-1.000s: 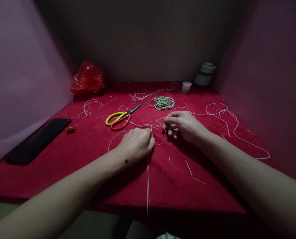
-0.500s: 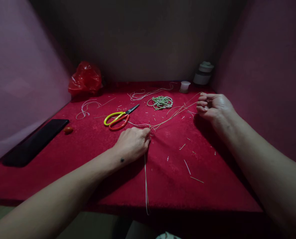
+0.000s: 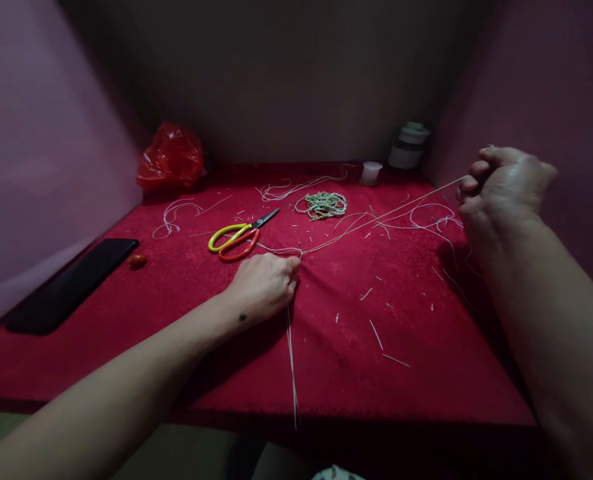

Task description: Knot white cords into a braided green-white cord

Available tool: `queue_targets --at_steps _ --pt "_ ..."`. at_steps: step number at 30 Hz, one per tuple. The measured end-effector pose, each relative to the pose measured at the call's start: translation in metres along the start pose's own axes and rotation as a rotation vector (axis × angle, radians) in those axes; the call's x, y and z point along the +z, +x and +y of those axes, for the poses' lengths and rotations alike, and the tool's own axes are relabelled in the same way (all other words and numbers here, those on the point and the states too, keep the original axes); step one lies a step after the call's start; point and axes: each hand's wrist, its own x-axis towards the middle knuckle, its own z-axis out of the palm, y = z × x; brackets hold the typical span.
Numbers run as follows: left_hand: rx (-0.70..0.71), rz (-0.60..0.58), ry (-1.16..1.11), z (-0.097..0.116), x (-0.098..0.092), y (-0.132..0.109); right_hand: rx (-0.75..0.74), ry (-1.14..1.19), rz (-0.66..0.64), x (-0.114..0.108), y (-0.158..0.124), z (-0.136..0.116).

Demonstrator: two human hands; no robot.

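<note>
My left hand [image 3: 267, 280] rests on the red cloth, its fingers pinched on thin pale cords [image 3: 292, 363] whose ends hang down toward the table's front edge. From that pinch, strands run up and right to my right hand [image 3: 501, 180], which is raised at the right with its fingers curled round them. The strands [image 3: 391, 215] between the hands look straight and taut. Just beyond my left hand lie scissors [image 3: 239, 239] with one yellow and one red handle, their blades together. A bundle of green and white braided cord [image 3: 321, 206] lies behind.
On the left are a black phone [image 3: 74, 287], a small reddish-orange object [image 3: 137, 261] and a red plastic bag [image 3: 171, 159]. At the back right stand a white spool [image 3: 371, 173] and a lidded jar [image 3: 409, 145]. Loose threads [image 3: 439, 220] and several clippings lie about. Walls flank both sides.
My right hand has moved up and to the right, drawing the strands straighter and longer. Loose threads now show where it was. My left hand has stayed nearly still.
</note>
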Motion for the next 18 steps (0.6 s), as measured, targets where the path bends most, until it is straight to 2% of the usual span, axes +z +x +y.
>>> queue_targets --at_steps 1,2,3,5,6,8,10,12,13,14,18 --pt "-0.001 -0.001 -0.015 0.0 -0.001 0.0 -0.007 0.0 0.015 -0.001 -0.001 0.0" --pt "0.003 -0.004 -0.039 -0.001 -0.002 0.0 -0.007 -0.056 -0.022 -0.002 -0.003 0.0" --pt "0.012 -0.009 -0.068 -0.002 -0.003 0.0 0.002 -0.186 -0.117 -0.003 -0.004 0.001" --pt "0.045 -0.036 -0.13 -0.004 -0.007 0.0 -0.02 -0.62 -0.354 -0.001 -0.01 0.004" --pt "0.062 -0.053 -0.158 -0.006 -0.009 0.001 -0.059 -0.839 -0.425 0.001 -0.016 0.005" --pt "0.078 -0.067 -0.205 -0.009 -0.011 0.002 -0.242 -1.131 -0.43 0.011 -0.033 0.005" --pt "0.045 -0.033 -0.225 -0.009 -0.01 0.004 -0.444 -1.121 -0.503 0.024 -0.059 0.006" --pt "-0.019 0.022 -0.208 -0.007 -0.005 0.007 -0.628 -0.979 -0.727 0.036 -0.089 0.008" --pt "-0.047 0.049 -0.185 -0.006 -0.002 0.008 -0.681 -0.908 -0.87 0.041 -0.104 0.011" --pt "-0.07 0.074 -0.156 -0.004 0.001 0.01 -0.708 -0.858 -0.959 0.046 -0.117 0.013" --pt "-0.093 0.138 -0.06 -0.002 0.009 0.013 -0.755 -0.874 -1.028 0.056 -0.148 0.023"
